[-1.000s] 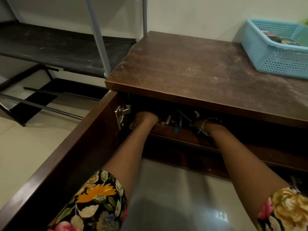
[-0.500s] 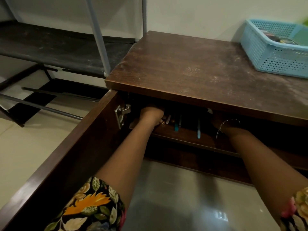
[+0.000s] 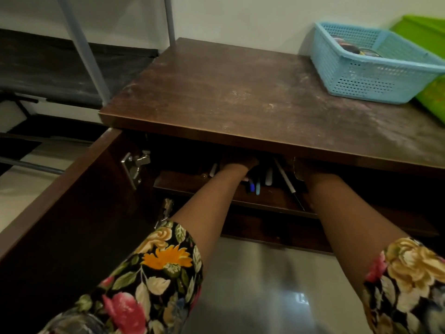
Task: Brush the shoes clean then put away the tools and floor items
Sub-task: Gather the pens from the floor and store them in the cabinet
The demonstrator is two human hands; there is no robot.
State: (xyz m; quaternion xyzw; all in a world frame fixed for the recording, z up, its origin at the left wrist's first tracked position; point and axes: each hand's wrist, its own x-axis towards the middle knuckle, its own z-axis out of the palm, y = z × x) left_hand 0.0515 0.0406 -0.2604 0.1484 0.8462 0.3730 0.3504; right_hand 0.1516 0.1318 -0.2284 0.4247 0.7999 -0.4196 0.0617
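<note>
Both my arms reach into an open dark wooden cabinet [image 3: 240,131] under its worn top. My left hand [image 3: 237,162] is deep on the upper inner shelf [image 3: 183,183], its fingers hidden in the dark under the top. My right hand [image 3: 310,168] is also inside, to the right, with a bangle at the wrist; its fingers are out of sight. Several pens and thin tools [image 3: 257,184] lie on the shelf between the two hands, and a long thin stick [image 3: 287,183] runs diagonally beside my right wrist.
The cabinet door [image 3: 72,208] stands swung open on the left, with a metal hinge [image 3: 136,162]. A light blue basket [image 3: 368,66] and a green bin [image 3: 431,92] sit on the top at the right. A grey metal rack [image 3: 79,42] stands left. Glossy floor tiles lie below.
The view has shifted right and closer. My left hand has moved rightward along the shelf toward the pens, and my right hand has pushed deeper under the top.
</note>
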